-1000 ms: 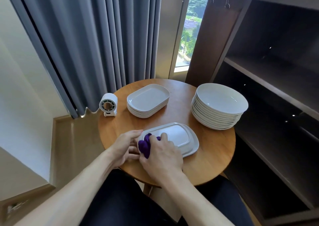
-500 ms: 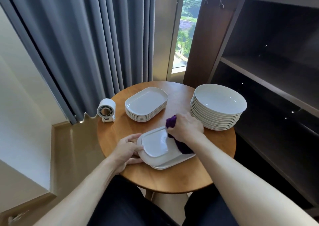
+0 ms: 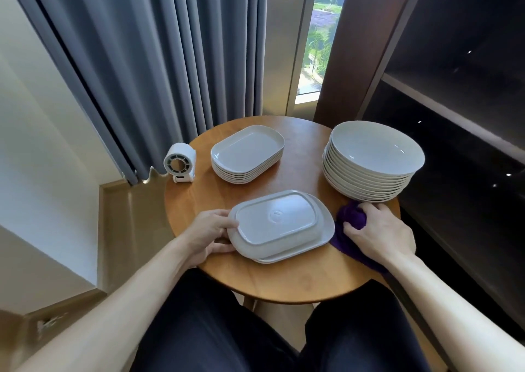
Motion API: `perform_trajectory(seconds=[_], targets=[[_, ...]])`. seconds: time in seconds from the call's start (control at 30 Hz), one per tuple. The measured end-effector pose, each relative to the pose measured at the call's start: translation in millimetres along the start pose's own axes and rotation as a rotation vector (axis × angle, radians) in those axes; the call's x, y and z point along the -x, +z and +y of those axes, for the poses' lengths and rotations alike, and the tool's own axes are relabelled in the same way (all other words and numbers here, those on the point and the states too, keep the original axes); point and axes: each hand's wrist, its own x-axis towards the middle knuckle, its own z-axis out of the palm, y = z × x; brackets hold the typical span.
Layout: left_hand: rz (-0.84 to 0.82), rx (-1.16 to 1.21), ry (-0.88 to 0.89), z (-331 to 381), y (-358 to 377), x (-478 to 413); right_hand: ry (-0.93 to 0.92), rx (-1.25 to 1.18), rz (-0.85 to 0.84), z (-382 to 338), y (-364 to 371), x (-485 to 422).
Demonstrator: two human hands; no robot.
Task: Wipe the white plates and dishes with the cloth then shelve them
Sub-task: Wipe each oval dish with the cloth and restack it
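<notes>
White dish (image 3: 277, 224), rectangular and turned base-up, lies between the two hands on top of a second dish (image 3: 326, 231) of the same shape, whose rim shows beneath it on the right-hand side. The left hand (image 3: 208, 235) grips the white dish by its left end, fingers curled round the rim. The right hand (image 3: 380, 235) is closed on a bunched purple cloth (image 3: 350, 219), down on the table just right of the dish and apart from it, with the cloth's tail trailing back under the wrist.

The step in hand looks to be the wiping of this dish's underside, with the cloth off the surface at this instant. Whether the base is done cannot be told. The next move probably calls for either another pass of the cloth or a clean lift by the left hand — steady enough that the second dish does not slide with it — and then a reach to the dark shelving (image 3: 454, 93) beyond the right hand.

All of it sits on a round wooden table (image 3: 284, 280) over the seated person's lap. A stack of rectangular dishes (image 3: 247, 152) stands beyond the left hand, and a taller stack of round plates (image 3: 372, 161) stands just beyond the right hand's knuckles, close to the cloth. A small white device (image 3: 179, 163) with a round face stands at the table's edge, further out and left of the left hand. Behind hang grey curtains (image 3: 142, 59), with a strip of window (image 3: 318, 44) showing greenery.
</notes>
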Motion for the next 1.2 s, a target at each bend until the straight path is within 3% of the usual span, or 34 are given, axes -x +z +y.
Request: perform_trajectory(seconds=[0.3,0.5,0.63,0.77,0.9,1.07,1.2], targets=[[-0.001,0.060,0.066,20.1,-4.6,12.6,-0.036,0.004,-0.010,1.4,0.6,-3.7],[0.017,-0.013,0.223,39.9,0.0,23.5,-0.046,0.009,0.002,0.6,2.6,-4.6],[0.127,-0.030,0.380,65.6,5.7,21.4,-0.053,0.003,-0.005,-0.8,1.8,-7.2],[0.326,-0.332,0.622,95.7,13.5,12.3,-0.058,-0.019,-0.016,-1.5,-0.2,-7.3],[0.536,-0.914,0.796,107.7,20.7,-2.5,-0.051,-0.041,-0.038,-1.6,-0.9,-9.1],[0.555,-1.323,0.899,84.9,27.2,-27.1,-0.050,-0.051,-0.064,-2.2,-2.9,-9.8],[0.561,-1.421,0.813,65.1,22.3,-41.6,-0.050,-0.053,-0.050,-1.2,-1.6,-10.0]])
